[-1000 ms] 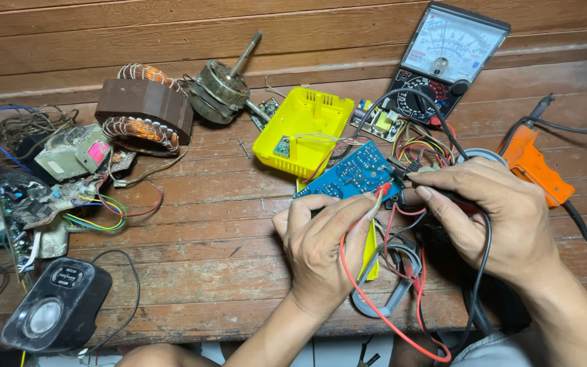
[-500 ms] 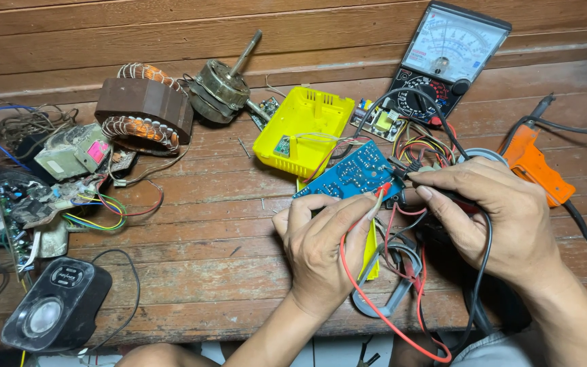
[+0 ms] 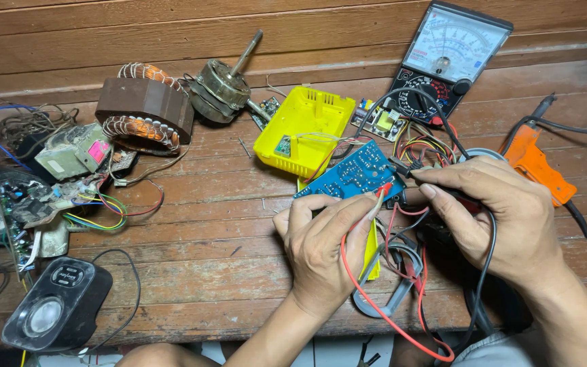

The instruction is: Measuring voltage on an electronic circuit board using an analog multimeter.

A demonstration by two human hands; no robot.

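— so, where do things stand with the probing?

— the left hand (image 3: 324, 248) pinches the red probe (image 3: 383, 192) between thumb and forefinger, its tip down on the near edge of the blue circuit board (image 3: 356, 171). the right hand (image 3: 504, 214) is closed around the black probe (image 3: 402, 170), whose tip meets the board's right edge. the board sits tilted against the yellow plastic housing (image 3: 304, 129), just beyond both hands, near the middle of the wooden worktop (image 3: 205, 224).

— what makes for a good reading, would you say?

— steady tips, i think. each probe should rest on one solder point only, since a slip could bridge two neighbours. resting the heels of both hands on the worktop would likely help.

— and the meter?

— the analog multimeter (image 3: 443, 58) leans against the back wall, just beyond the board, dial facing the person. its needle is too small to read. a glance up without shifting the hands seems wise.

— anything in the way?

— the red lead (image 3: 375, 299) and black lead (image 3: 487, 265) loop under the wrists, near a tangle of coloured wires (image 3: 422, 146). keeping them slack should stop them tugging the tips. the orange soldering gun (image 3: 535, 163) lies well clear on the right.
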